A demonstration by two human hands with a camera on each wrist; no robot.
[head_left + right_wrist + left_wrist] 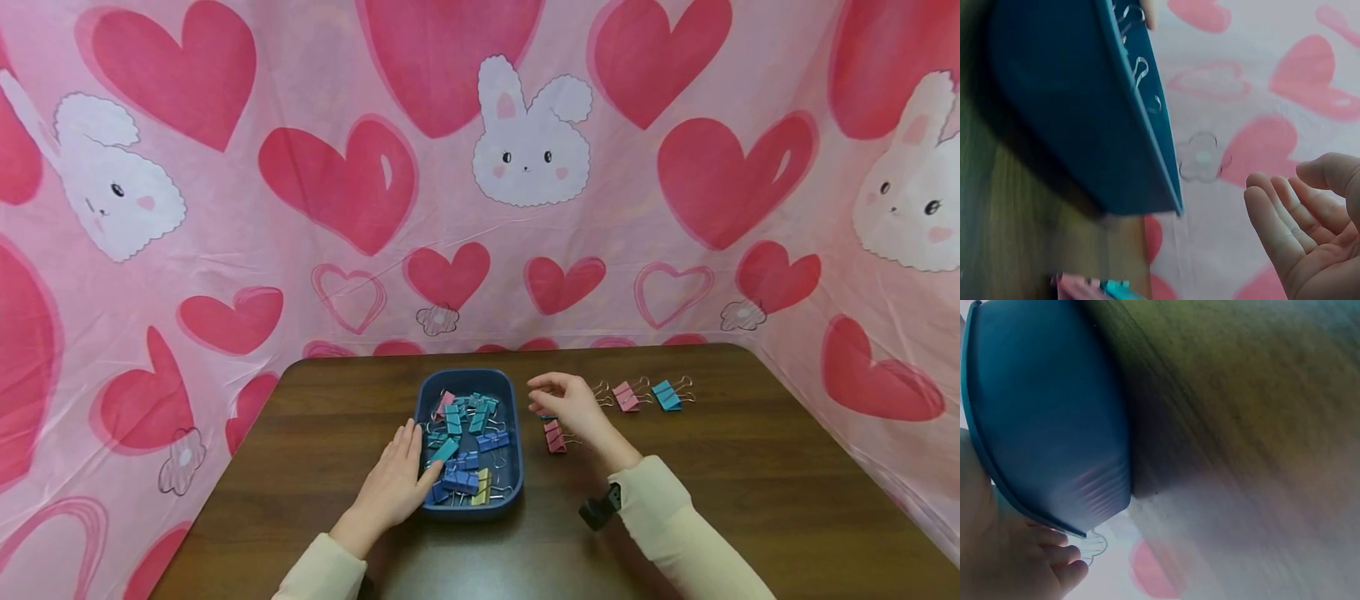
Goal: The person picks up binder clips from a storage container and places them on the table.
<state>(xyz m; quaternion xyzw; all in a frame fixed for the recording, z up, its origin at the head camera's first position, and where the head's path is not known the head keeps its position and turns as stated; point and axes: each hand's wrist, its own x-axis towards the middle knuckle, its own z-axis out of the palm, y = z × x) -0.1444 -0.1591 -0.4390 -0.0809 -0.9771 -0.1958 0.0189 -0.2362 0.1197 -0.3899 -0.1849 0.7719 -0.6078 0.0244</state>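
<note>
A dark blue tray holds many binder clips: teal ones, blue ones, a yellow one and a pink one. My left hand rests along its left rim, fingers extended; the left wrist view shows that hand against the tray's edge. Right of the tray, my right hand hovers above the table with loosely bent fingers and nothing between them, as the right wrist view of the hand confirms. Below it lies a pink binder clip, with a teal one partly hidden.
Farther right on the wooden table lie another pink binder clip and a light blue one. Wire handles of one more clip show beside my right hand. A pink heart-and-rabbit curtain hangs behind the table.
</note>
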